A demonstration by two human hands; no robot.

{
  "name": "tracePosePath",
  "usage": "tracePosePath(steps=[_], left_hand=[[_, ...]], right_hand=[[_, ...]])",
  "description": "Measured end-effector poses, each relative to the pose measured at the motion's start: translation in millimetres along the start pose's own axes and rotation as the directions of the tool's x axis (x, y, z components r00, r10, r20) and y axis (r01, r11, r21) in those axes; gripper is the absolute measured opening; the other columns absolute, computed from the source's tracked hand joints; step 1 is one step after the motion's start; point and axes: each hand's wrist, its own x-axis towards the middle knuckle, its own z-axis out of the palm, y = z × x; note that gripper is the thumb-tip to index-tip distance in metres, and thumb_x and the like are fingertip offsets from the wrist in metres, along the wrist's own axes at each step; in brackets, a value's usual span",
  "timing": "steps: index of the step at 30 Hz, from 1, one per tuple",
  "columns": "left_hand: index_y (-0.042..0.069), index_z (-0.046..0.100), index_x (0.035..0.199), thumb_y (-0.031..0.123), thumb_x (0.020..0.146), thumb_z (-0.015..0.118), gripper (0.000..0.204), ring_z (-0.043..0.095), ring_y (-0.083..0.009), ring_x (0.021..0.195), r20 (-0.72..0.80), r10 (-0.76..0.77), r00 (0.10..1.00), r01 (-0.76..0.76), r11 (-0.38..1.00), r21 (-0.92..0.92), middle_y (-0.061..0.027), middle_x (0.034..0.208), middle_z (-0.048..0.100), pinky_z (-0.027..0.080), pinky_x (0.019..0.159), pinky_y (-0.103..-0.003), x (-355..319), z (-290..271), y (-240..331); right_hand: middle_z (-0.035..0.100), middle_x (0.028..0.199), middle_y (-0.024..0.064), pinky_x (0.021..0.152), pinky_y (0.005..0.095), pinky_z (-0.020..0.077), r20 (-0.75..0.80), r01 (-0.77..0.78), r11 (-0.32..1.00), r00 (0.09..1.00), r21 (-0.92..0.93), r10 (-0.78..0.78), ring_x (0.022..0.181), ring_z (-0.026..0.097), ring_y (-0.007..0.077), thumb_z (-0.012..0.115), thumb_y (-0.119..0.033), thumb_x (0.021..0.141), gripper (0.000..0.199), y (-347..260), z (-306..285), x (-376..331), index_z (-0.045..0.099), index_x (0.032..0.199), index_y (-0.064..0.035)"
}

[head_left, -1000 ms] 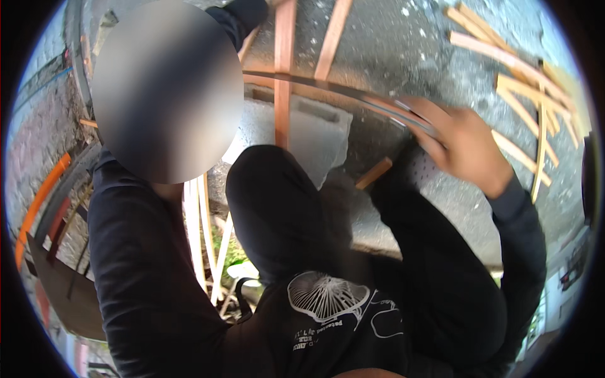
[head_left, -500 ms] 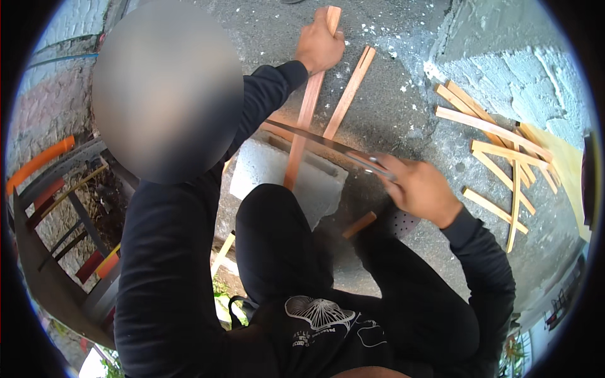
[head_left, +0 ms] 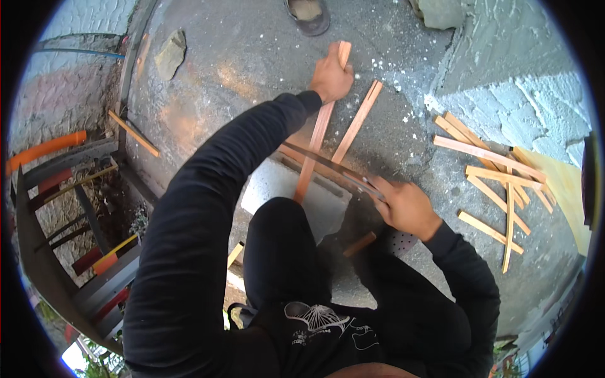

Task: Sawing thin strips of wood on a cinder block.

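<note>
Between twelve and one o'clock from the middle of the view, the left hand (head_left: 332,75) is clamped on the upper end of a reddish wooden strip (head_left: 321,123). The strip slants from there down toward about seven o'clock, its lower part over a grey concrete block (head_left: 265,189) near the middle, its end beside the person's left knee (head_left: 277,233). Just past three o'clock, the right hand (head_left: 406,208) is closed around the near end of a long metal blade (head_left: 340,167), which points to ten o'clock and crosses the strip at the block's far edge; whether it touches the wood I cannot tell. A second strip (head_left: 358,123), slotted at its upper end, lies at one o'clock, just beside the first. A heap of pale strips (head_left: 504,183) spreads at three o'clock, well apart. A short offcut (head_left: 359,244) sits between four and five, and a stone (head_left: 170,55) between ten and eleven.
</note>
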Motion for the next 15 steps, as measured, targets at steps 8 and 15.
tracePosePath(steps=[8, 15], left_hand=[[0.002, 0.041, 0.149, 0.022, 0.095, 0.062, 0.062, 0.065, -0.0548, 0.109, 0.024, -0.049, 0.998, 0.05, 0.998, -0.038, -0.0361, 0.114, 0.069, 0.051, 0.101, -0.056, -1, 0, 2], [0.004, 0.043, 0.149, 0.021, 0.094, 0.063, 0.061, 0.067, -0.0551, 0.103, -0.084, -0.032, 0.996, 0.033, 0.999, 0.009, -0.0366, 0.106, 0.07, 0.054, 0.096, -0.057, 9, -8, -13]], right_hand=[[0.071, 0.081, 0.0207, 0.062, 0.0507, 0.0566, 0.004, -0.047, 0.999, 0.999, 0.012, 0.047, 0.069, 0.07, 0.0442, 0.069, -0.014, 0.093, 0.035, 4, -31, -19, 0.064, 0.126, -0.0068], [0.071, 0.083, 0.0225, 0.065, 0.0504, 0.057, 0.04, -0.004, 0.999, 0.999, 0.035, 0.002, 0.074, 0.071, 0.0437, 0.069, -0.014, 0.094, 0.036, 15, -34, 0, 0.063, 0.128, -0.0071]])
